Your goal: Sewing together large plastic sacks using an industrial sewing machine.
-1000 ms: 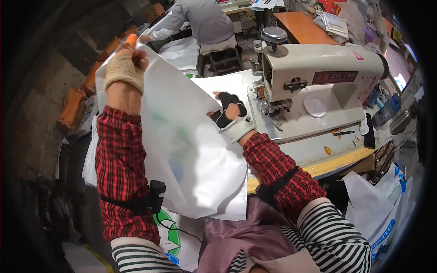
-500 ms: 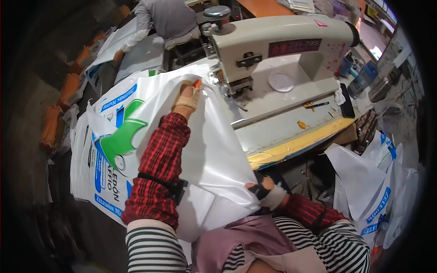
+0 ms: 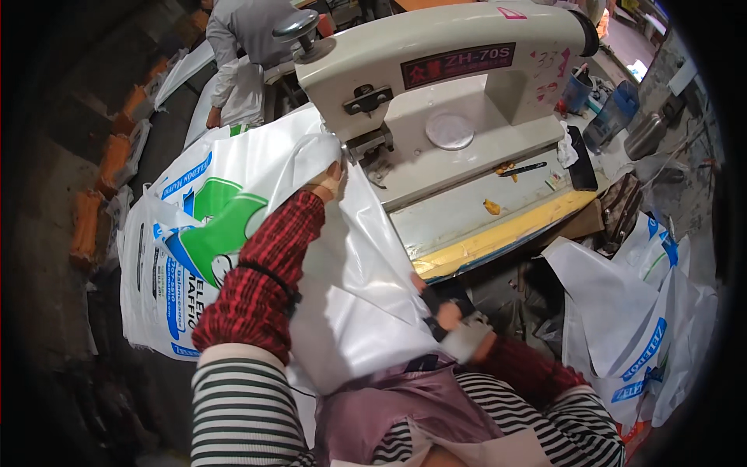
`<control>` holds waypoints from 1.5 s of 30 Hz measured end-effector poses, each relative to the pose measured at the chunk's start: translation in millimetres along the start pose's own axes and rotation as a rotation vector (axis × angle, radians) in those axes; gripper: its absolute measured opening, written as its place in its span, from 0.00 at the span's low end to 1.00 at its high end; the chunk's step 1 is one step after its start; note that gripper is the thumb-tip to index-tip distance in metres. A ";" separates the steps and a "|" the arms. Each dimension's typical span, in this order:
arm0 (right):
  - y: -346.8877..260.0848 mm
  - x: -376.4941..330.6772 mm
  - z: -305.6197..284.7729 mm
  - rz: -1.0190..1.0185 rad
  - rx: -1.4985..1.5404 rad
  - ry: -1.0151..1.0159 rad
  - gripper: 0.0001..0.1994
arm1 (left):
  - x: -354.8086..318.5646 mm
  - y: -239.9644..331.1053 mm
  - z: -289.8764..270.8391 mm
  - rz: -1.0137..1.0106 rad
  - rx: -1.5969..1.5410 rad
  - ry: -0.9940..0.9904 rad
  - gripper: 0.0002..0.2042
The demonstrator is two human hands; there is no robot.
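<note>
A big white woven plastic sack (image 3: 366,311) with green and blue print lies over a stack of like sacks (image 3: 148,288). Its upper edge runs beside the sewing machine's needle area (image 3: 373,159). My left hand (image 3: 330,184), wrist wrapped in a tan band, closes on the sack near the machine head; a white fold hides part of the fingers. My right hand (image 3: 450,317), in a dark fingerless glove with a pale wrist wrap, is at the sack's lower right edge. It is smeared by motion, but its finger and thumb look apart.
The cream sewing machine (image 3: 459,70) stands on a table with a yellow front edge (image 3: 498,237). A phone (image 3: 582,159), a pen (image 3: 521,169) and a steel bottle (image 3: 646,136) lie at its right. More sacks (image 3: 622,311) hang at right. A co-worker (image 3: 249,39) sits beyond.
The view has shifted, so the machine appears further left. A white fold now covers part of my left hand. My right hand's finger has stretched forward, away from the sack's edge.
</note>
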State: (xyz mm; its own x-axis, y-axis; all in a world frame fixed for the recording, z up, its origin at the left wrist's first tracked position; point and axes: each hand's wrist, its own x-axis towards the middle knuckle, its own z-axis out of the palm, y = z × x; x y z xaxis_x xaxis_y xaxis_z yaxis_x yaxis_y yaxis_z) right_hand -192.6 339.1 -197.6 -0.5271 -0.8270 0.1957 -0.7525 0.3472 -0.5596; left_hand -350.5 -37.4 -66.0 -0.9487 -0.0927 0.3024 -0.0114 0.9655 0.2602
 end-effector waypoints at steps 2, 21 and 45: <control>-61.2 71.0 -84.7 -0.059 -0.189 -0.662 0.09 | -11.3 -45.9 -17.4 0.121 0.386 0.338 0.16; -102.1 143.5 -150.4 0.602 0.047 -0.686 0.27 | -150.1 247.0 -169.5 0.495 -0.166 -1.610 0.19; -93.9 133.6 -104.6 0.067 0.526 0.275 0.34 | -168.1 264.1 -124.3 0.489 -0.283 -1.434 0.12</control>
State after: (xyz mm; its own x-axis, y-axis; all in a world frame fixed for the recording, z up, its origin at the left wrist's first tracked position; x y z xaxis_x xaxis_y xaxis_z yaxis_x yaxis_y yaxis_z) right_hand -233.7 242.3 -34.6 -0.7023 -0.6416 0.3084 -0.4544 0.0705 -0.8880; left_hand -154.7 203.0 65.8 -0.3403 0.6732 -0.6565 0.2820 0.7391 0.6117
